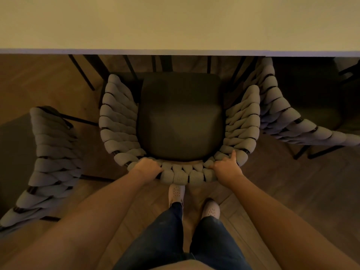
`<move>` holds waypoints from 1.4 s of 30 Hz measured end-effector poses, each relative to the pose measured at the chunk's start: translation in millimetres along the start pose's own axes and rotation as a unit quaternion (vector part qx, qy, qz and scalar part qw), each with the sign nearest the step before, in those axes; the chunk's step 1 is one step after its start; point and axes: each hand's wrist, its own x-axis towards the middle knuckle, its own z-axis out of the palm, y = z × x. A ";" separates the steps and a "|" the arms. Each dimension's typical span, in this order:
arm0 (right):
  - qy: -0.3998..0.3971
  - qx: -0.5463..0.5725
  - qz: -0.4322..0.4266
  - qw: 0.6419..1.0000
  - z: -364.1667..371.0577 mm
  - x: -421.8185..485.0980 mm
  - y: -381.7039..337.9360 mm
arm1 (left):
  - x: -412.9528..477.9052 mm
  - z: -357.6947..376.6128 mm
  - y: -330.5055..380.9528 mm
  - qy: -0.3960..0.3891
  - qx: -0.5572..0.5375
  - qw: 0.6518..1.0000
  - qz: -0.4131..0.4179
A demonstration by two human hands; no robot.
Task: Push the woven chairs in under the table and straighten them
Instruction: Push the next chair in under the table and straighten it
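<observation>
A woven chair with a dark seat cushion and thick grey braided backrest stands right in front of me, its front edge near the table edge. My left hand grips the top of the backrest left of centre. My right hand grips it right of centre, one finger stretched up along the weave. A second woven chair stands to the left, turned at an angle and away from the table. A third woven chair is at the right, angled, its seat partly under the table.
The pale tabletop fills the upper part of the view; dark metal table legs show beneath its edge. The floor is wooden herringbone parquet. My feet in pale shoes stand just behind the middle chair.
</observation>
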 end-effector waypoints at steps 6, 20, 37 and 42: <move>-0.010 0.012 0.005 1.000 -2.5 25.8 8.6 | 12.8 -6.5 -16.9 0.012 -0.004 1.000 0.001; -0.036 -0.014 0.025 0.999 -75.4 74.1 58.2 | 55.9 -36.5 -68.4 0.139 -0.143 0.978 -0.062; -0.059 -0.055 0.005 0.997 -96.1 94.7 91.4 | 78.8 -56.4 -71.7 0.152 -0.190 0.963 -0.114; -0.054 -0.065 0.015 0.996 -92.5 96.4 90.6 | 77.8 -56.2 -75.3 0.147 -0.172 0.969 -0.094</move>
